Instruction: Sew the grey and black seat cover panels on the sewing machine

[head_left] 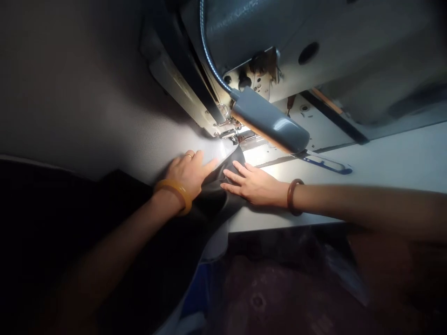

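Observation:
My left hand (pixel 188 171) lies flat with fingers stretched out on a pale grey fabric (pixel 104 125), at the edge of a dark fabric (pixel 213 195). It wears a ring and a yellow bangle. My right hand (pixel 249 184), with a brown bangle on the wrist, rests flat on the dark fabric with fingers spread. Both hands sit just in front of the presser foot (pixel 228 135) of a sewing machine (pixel 279 42). The dark fabric runs between my hands up to the foot.
A grey gooseneck lamp (pixel 270 120) shines on the needle area. A blue-handled tool (pixel 326 164) lies on the white table (pixel 384 163) to the right. The dark fabric hangs off the table's front edge toward my lap.

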`<action>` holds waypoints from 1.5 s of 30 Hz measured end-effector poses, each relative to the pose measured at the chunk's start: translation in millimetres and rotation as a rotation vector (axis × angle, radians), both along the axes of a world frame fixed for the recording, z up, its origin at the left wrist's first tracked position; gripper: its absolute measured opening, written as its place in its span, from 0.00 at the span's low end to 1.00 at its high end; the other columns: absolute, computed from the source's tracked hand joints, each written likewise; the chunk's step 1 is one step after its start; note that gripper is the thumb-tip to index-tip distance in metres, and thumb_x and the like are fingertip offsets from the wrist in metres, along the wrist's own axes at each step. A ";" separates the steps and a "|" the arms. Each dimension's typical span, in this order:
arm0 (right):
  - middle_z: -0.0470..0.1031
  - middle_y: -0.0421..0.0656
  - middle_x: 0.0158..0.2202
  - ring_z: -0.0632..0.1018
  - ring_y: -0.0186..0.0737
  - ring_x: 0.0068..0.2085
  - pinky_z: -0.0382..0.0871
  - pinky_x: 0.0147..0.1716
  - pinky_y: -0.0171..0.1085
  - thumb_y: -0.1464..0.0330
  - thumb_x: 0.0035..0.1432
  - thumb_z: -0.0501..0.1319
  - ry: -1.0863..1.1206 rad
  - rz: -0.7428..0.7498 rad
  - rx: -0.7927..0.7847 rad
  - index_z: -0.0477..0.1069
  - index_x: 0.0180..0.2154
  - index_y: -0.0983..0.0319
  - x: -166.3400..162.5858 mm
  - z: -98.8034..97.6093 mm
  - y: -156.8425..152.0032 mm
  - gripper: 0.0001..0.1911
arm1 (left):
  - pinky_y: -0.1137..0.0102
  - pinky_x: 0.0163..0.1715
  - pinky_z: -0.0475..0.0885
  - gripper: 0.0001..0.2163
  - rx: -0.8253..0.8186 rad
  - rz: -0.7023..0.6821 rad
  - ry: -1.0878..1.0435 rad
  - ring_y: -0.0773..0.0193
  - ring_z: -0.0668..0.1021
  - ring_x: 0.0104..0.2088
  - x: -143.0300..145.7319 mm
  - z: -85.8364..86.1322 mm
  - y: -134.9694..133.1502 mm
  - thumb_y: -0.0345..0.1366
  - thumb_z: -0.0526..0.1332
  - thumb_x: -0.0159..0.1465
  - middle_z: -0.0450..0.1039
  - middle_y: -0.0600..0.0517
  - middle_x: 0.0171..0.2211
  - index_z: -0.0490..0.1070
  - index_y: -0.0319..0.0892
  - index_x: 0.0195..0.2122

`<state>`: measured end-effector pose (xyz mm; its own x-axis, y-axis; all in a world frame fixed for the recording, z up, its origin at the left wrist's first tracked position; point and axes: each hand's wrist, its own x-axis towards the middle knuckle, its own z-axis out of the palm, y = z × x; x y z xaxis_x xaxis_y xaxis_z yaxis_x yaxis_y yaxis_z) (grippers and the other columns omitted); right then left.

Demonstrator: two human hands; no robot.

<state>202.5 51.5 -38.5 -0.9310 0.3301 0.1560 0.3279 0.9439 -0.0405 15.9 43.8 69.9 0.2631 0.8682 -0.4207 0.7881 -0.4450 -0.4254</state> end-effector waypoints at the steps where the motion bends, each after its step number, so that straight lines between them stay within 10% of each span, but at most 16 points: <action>1: 0.56 0.54 0.61 0.62 0.67 0.56 0.64 0.43 0.51 0.69 0.57 0.55 -0.012 -0.003 0.004 0.57 0.61 0.59 -0.6 0.0 -0.2 0.30 | 0.65 0.36 0.69 0.25 -0.002 -0.035 0.001 0.52 0.72 0.46 -1.9 1.2 0.8 0.26 0.50 0.60 0.68 0.44 0.47 0.61 0.50 0.58; 11: 0.69 0.53 0.47 0.66 0.53 0.49 0.59 0.46 0.49 0.71 0.59 0.51 0.015 -0.018 -0.170 0.69 0.51 0.63 -1.0 4.0 1.4 0.19 | 0.68 0.30 0.68 0.14 0.000 0.068 -0.206 0.57 0.76 0.35 61.9 -22.0 -17.9 0.24 0.47 0.61 0.74 0.45 0.31 0.73 0.39 0.33; 19: 0.65 0.55 0.51 0.65 0.54 0.50 0.54 0.50 0.57 0.69 0.61 0.50 0.069 0.003 -0.177 0.68 0.52 0.64 0.9 1.7 3.5 0.19 | 0.67 0.36 0.70 0.27 0.078 0.363 -0.353 0.55 0.78 0.38 39.6 -44.2 -11.7 0.36 0.53 0.57 0.77 0.50 0.39 0.58 0.49 0.61; 45: 0.68 0.52 0.48 0.68 0.50 0.44 0.58 0.44 0.48 0.71 0.61 0.49 0.035 -0.077 -0.242 0.71 0.48 0.63 -13.7 3.0 17.4 0.18 | 0.68 0.42 0.70 0.20 0.007 0.247 -0.453 0.60 0.78 0.41 29.3 -47.0 9.6 0.38 0.46 0.66 0.77 0.53 0.42 0.63 0.51 0.58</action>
<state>188.9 68.9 -35.5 -0.8970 0.4317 0.0951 0.3931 0.8774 -0.2751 45.2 53.4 22.9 0.2043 0.9298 -0.3063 0.9752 -0.2206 -0.0189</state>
